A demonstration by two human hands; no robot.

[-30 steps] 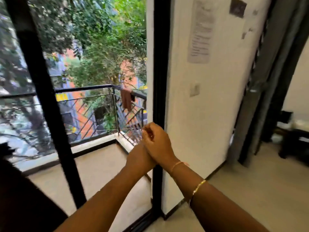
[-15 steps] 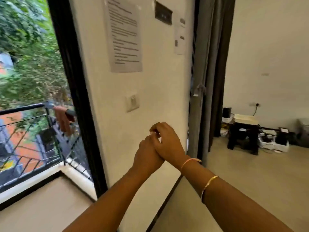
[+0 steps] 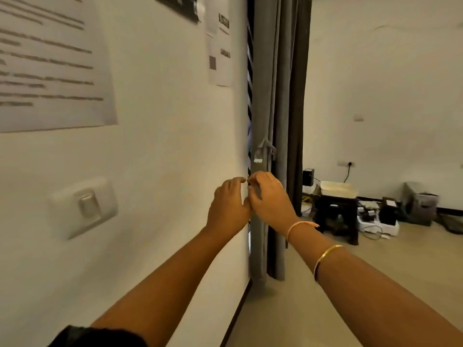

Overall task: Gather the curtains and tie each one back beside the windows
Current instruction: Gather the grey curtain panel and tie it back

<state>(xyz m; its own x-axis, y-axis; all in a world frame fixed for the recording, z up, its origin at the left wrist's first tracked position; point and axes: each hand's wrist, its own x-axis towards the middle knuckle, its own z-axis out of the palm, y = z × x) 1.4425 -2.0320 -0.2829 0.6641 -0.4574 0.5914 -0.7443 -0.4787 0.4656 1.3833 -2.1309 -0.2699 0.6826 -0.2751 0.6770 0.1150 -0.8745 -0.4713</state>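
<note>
My left grip (image 3: pixel 229 204) is loosely curved, thumb apart from the fingers, holding nothing I can see. My right grip (image 3: pixel 270 199) curls with its fingertips meeting the left's, and I cannot tell whether it pinches anything. Behind both, the grey curtain (image 3: pixel 265 96) hangs gathered into a narrow pleated column at the edge of the matte wall (image 3: pixel 162 146), cinched by a knotted fabric tie-back (image 3: pixel 265 149).
</note>
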